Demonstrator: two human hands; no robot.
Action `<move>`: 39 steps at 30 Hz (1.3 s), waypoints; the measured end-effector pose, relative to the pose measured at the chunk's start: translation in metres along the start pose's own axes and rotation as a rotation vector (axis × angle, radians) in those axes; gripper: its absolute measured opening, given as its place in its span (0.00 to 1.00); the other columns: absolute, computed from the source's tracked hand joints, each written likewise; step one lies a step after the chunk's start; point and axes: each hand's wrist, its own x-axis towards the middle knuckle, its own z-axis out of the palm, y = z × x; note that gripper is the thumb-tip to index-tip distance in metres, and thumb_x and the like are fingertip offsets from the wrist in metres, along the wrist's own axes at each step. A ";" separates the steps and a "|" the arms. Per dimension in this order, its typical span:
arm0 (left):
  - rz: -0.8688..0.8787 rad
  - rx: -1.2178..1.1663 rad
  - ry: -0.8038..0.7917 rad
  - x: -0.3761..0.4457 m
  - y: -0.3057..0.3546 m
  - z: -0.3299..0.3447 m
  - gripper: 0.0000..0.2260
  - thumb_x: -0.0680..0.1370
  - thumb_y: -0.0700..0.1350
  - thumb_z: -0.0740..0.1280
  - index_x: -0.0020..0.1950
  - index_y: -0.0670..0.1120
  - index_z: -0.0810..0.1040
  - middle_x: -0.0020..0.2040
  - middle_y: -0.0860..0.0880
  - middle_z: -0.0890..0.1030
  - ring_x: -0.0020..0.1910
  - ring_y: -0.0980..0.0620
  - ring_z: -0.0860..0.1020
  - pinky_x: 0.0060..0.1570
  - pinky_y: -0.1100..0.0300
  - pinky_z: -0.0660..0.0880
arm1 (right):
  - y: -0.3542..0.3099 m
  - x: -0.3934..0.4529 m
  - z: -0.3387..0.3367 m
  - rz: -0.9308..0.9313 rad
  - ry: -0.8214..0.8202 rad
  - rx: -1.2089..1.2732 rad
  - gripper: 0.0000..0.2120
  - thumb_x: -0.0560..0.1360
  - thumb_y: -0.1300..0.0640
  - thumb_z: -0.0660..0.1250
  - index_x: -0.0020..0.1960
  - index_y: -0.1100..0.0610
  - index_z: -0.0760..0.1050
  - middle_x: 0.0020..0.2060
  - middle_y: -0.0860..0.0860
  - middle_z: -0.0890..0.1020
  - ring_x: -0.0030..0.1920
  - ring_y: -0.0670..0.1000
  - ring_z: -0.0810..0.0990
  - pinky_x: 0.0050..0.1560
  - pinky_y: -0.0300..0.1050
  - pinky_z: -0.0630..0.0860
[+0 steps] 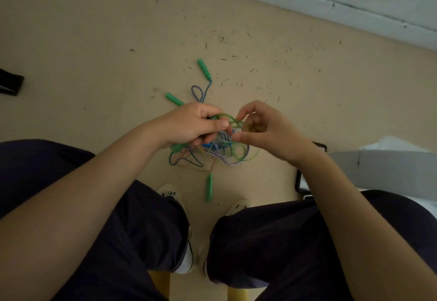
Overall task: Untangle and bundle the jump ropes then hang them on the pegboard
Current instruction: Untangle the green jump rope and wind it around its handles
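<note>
Left hand (189, 125) is closed around a bunch of the jump ropes (222, 149), thumb pressed onto a green loop (230, 118). That loop runs rightward, level with both hands, into the right hand (262, 130), whose thumb and forefinger pinch it. The tangle hangs just below and between the hands, above the floor (94, 40). Both hands are equally near; the loop's axis lies hand to hand. Untangling appears early; no pegboard is visible.

Part of the rope tangle (220, 149) is hidden behind both hands. A dark object (9, 83) is cut off at the left edge.
</note>
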 end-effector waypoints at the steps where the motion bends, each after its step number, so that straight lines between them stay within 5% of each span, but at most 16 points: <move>1: -0.004 0.000 -0.002 0.000 0.001 0.000 0.08 0.83 0.46 0.64 0.50 0.48 0.83 0.31 0.49 0.77 0.26 0.52 0.71 0.29 0.60 0.69 | 0.001 0.000 0.002 -0.001 0.011 -0.056 0.11 0.71 0.58 0.77 0.47 0.51 0.75 0.26 0.44 0.73 0.28 0.45 0.68 0.32 0.40 0.66; 5: -0.009 -0.025 -0.020 0.001 0.002 -0.001 0.06 0.82 0.43 0.65 0.48 0.46 0.82 0.38 0.47 0.84 0.38 0.50 0.82 0.44 0.58 0.79 | 0.003 0.001 -0.004 -0.029 0.145 -0.118 0.09 0.72 0.57 0.76 0.39 0.50 0.76 0.19 0.43 0.65 0.23 0.44 0.59 0.26 0.35 0.58; 10: -0.081 0.131 -0.056 0.000 -0.001 -0.006 0.06 0.80 0.45 0.67 0.53 0.50 0.83 0.49 0.52 0.87 0.54 0.52 0.83 0.63 0.53 0.76 | -0.001 -0.003 -0.024 -0.123 0.451 0.069 0.09 0.76 0.58 0.70 0.40 0.48 0.73 0.22 0.45 0.66 0.24 0.48 0.61 0.26 0.39 0.60; 15: -0.174 0.325 -0.064 -0.003 -0.001 -0.004 0.08 0.82 0.45 0.65 0.49 0.43 0.82 0.41 0.49 0.86 0.45 0.49 0.85 0.56 0.51 0.79 | -0.002 -0.005 -0.036 -0.047 0.568 0.313 0.05 0.81 0.59 0.63 0.46 0.56 0.73 0.27 0.48 0.76 0.28 0.49 0.73 0.35 0.45 0.72; 20: -0.041 0.105 0.023 -0.007 0.011 -0.004 0.07 0.82 0.45 0.65 0.50 0.46 0.82 0.26 0.55 0.72 0.23 0.59 0.70 0.26 0.67 0.69 | -0.004 -0.008 -0.023 -0.009 0.271 0.198 0.10 0.76 0.59 0.70 0.57 0.58 0.76 0.37 0.53 0.82 0.34 0.49 0.79 0.41 0.40 0.77; 25: 0.043 -0.005 0.005 -0.008 0.019 0.005 0.06 0.81 0.47 0.67 0.47 0.47 0.82 0.30 0.52 0.76 0.25 0.56 0.69 0.27 0.66 0.68 | -0.005 -0.010 0.002 -0.068 0.007 0.056 0.09 0.71 0.54 0.76 0.48 0.55 0.79 0.32 0.48 0.81 0.31 0.46 0.75 0.32 0.38 0.72; 30: -0.012 0.018 -0.007 -0.009 0.017 -0.005 0.08 0.80 0.46 0.67 0.50 0.43 0.82 0.32 0.50 0.81 0.29 0.53 0.77 0.32 0.63 0.75 | -0.002 -0.007 -0.010 -0.099 0.292 0.033 0.07 0.74 0.53 0.73 0.38 0.48 0.78 0.22 0.44 0.66 0.25 0.46 0.59 0.26 0.37 0.57; 34: -0.033 0.052 0.086 -0.010 0.011 -0.013 0.08 0.82 0.44 0.65 0.46 0.44 0.82 0.29 0.50 0.79 0.28 0.52 0.78 0.38 0.64 0.77 | -0.004 -0.012 -0.039 -0.077 0.619 0.140 0.07 0.74 0.51 0.71 0.38 0.48 0.77 0.25 0.46 0.73 0.26 0.47 0.68 0.28 0.41 0.66; 39: -0.021 0.050 0.042 -0.011 0.017 -0.004 0.08 0.82 0.48 0.65 0.50 0.46 0.83 0.27 0.50 0.74 0.21 0.54 0.68 0.25 0.65 0.69 | -0.007 -0.012 -0.025 -0.075 0.302 0.077 0.10 0.68 0.44 0.74 0.46 0.48 0.82 0.32 0.50 0.83 0.29 0.48 0.78 0.35 0.40 0.76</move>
